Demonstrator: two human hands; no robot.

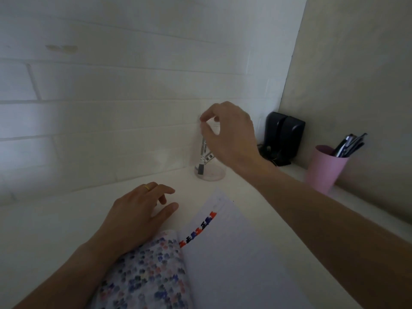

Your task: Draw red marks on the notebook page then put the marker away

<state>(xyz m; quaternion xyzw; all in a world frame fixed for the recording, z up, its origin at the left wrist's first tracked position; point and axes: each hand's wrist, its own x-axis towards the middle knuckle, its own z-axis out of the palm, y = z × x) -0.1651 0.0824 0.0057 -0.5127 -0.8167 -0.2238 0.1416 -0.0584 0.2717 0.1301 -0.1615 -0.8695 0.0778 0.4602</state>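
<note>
The top of a marker (203, 145) is pinched between thumb and forefinger of the right hand (229, 134) — a closed grip, high above the clear glass jar (210, 172) in which the marker's dark lower end already rests. The marker is seen leaning slightly inside the jar, close against the white tiled wall (111, 121). Whether the cap is on cannot be told through the glass.

The left hand (138, 210) is laid loosely on the surface (55, 219), fingers curled and holding nothing, just beside the open notebook (234, 253). A row of red and blue marks (200, 228) is visible along the page's inner edge, next to the flowered cover (145, 275).

The putting-away step is judged nearly finished. The risk lies in the release: the jar looks light and narrow, and it could be tipped if the marker is dragged sideways or the withdrawing wrist brushes its rim. The pink cup (323, 168) of pens and the black device (283, 134) stand well apart and are unlikely to be disturbed.
</note>
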